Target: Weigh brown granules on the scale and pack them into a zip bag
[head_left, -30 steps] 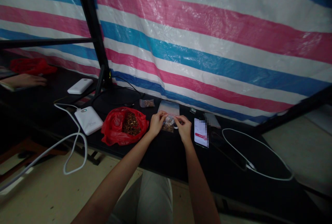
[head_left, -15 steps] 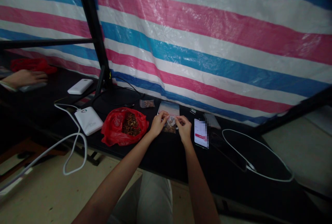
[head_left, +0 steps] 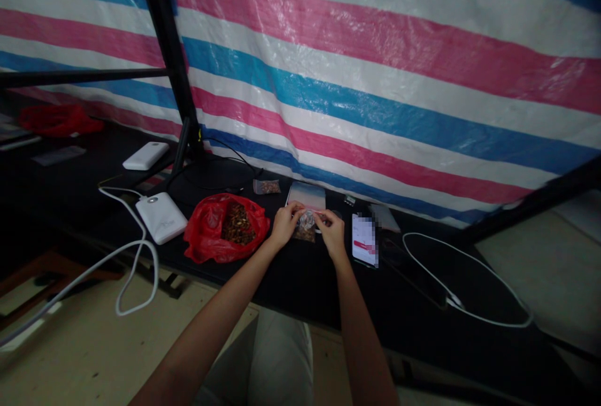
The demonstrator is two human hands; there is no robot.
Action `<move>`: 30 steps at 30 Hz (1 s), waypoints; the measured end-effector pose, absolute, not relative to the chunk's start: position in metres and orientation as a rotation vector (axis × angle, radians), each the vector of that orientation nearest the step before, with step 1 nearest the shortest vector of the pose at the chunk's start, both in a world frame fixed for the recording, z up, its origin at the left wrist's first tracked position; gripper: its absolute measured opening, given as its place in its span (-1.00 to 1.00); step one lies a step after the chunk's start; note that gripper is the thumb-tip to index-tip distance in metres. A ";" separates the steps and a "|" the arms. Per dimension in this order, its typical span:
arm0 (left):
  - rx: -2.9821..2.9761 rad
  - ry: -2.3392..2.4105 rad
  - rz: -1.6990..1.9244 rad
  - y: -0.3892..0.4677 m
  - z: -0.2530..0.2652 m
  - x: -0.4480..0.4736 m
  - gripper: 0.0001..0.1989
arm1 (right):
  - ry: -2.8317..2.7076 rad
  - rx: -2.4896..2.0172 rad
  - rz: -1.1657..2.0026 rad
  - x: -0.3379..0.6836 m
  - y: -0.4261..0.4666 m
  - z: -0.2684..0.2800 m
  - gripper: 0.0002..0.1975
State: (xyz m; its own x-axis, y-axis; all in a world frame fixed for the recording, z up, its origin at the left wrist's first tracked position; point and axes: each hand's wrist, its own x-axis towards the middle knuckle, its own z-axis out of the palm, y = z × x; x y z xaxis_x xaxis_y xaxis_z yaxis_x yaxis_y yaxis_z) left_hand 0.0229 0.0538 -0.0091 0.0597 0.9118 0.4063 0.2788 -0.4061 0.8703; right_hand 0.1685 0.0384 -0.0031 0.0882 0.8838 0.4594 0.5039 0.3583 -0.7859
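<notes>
A small clear zip bag (head_left: 305,232) with brown bits in its lower part is held at its top edge, over the black table. My left hand (head_left: 287,221) pinches the left end of that edge, and my right hand (head_left: 331,228) pinches the right end. Just behind them lies a flat pale silver device (head_left: 306,194), partly covered by the bag and my fingers. To the left sits an open red plastic bag (head_left: 225,229) holding a heap of brown dried pieces. Farther back rests another filled small zip bag (head_left: 267,187).
A lit phone (head_left: 365,240) lies right of my hands, with a white cable loop (head_left: 467,281) beyond it. White power banks (head_left: 161,218) and cables are at the left. A striped tarp (head_left: 352,93) hangs behind the table, beside a black metal post (head_left: 164,49).
My right fingers have shifted slightly along the zip bag's top edge; both hands stay on it. Another person's hand at the far left has left the view, uncovering a flat clear bag.
</notes>
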 end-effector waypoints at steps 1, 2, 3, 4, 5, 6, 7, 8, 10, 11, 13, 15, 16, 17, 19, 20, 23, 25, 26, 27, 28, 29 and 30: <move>1.754 1.196 1.371 0.054 -0.009 0.023 -0.87 | -1.572 -1.292 0.439 0.169 0.038 -0.003 -0.79; 1.761 1.197 1.374 0.053 -0.010 0.023 -0.87 | -1.579 -1.294 0.428 0.169 0.038 -0.003 -0.80; 1.770 1.196 1.375 0.053 -0.010 0.023 -0.86 | -1.585 -1.294 0.418 0.169 0.038 -0.003 -0.80; 1.778 1.198 1.375 0.053 -0.011 0.023 -0.86 | -1.591 -1.292 0.410 0.169 0.038 -0.004 -0.81; 1.783 1.203 1.373 0.054 -0.011 0.023 -0.86 | -1.594 -1.287 0.404 0.169 0.039 -0.004 -0.81; 1.786 1.212 1.369 0.054 -0.011 0.023 -0.86 | -1.598 -1.281 0.400 0.169 0.039 -0.005 -0.82; 1.789 1.224 1.363 0.054 -0.012 0.023 -0.86 | -1.600 -1.274 0.395 0.169 0.039 -0.005 -0.82; 1.790 1.241 1.356 0.054 -0.012 0.023 -0.87 | -1.603 -1.268 0.389 0.168 0.039 -0.005 -0.83; 1.799 1.281 1.341 0.054 -0.012 0.023 -0.87 | -1.607 -1.261 0.380 0.168 0.039 -0.005 -0.84; 1.808 1.300 1.330 0.054 -0.012 0.023 -0.87 | -1.608 -1.259 0.375 0.167 0.039 -0.005 -0.84; 1.831 1.337 1.306 0.053 -0.011 0.022 -0.87 | -1.613 -1.253 0.374 0.166 0.039 -0.005 -0.84; 1.849 1.356 1.291 0.053 -0.011 0.022 -0.86 | -1.607 -1.247 0.380 0.165 0.039 -0.005 -0.84; 1.853 1.359 1.289 0.053 -0.011 0.022 -0.86 | -1.601 -1.245 0.382 0.165 0.039 -0.005 -0.84; 1.853 1.360 1.291 0.053 -0.011 0.022 -0.86 | -1.594 -1.243 0.383 0.165 0.039 -0.005 -0.84; 1.843 1.349 1.304 0.053 -0.011 0.022 -0.86 | -1.582 -1.243 0.379 0.165 0.039 -0.005 -0.85; 1.831 1.333 1.316 0.053 -0.011 0.022 -0.86 | -1.579 -1.242 0.375 0.165 0.039 -0.005 -0.85; 1.785 1.239 1.349 0.054 -0.011 0.023 -0.86 | -1.580 -1.240 0.370 0.167 0.039 -0.004 -0.84; 1.763 1.181 1.361 0.055 -0.011 0.023 -0.86 | -1.581 -1.246 0.365 0.168 0.039 -0.004 -0.84; 1.755 1.162 1.367 0.056 -0.011 0.023 -0.86 | -1.579 -1.252 0.363 0.168 0.039 -0.005 -0.84; 1.746 1.150 1.375 0.056 -0.011 0.023 -0.86 | -1.577 -1.259 0.360 0.168 0.039 -0.005 -0.84; 1.737 1.142 1.383 0.056 -0.011 0.023 -0.86 | -1.576 -1.265 0.357 0.168 0.039 -0.005 -0.84; 1.730 1.134 1.387 0.057 -0.011 0.023 -0.86 | -1.576 -1.270 0.353 0.168 0.039 -0.005 -0.84; 1.729 1.129 1.386 0.057 -0.011 0.023 -0.86 | -1.577 -1.273 0.347 0.167 0.039 -0.005 -0.84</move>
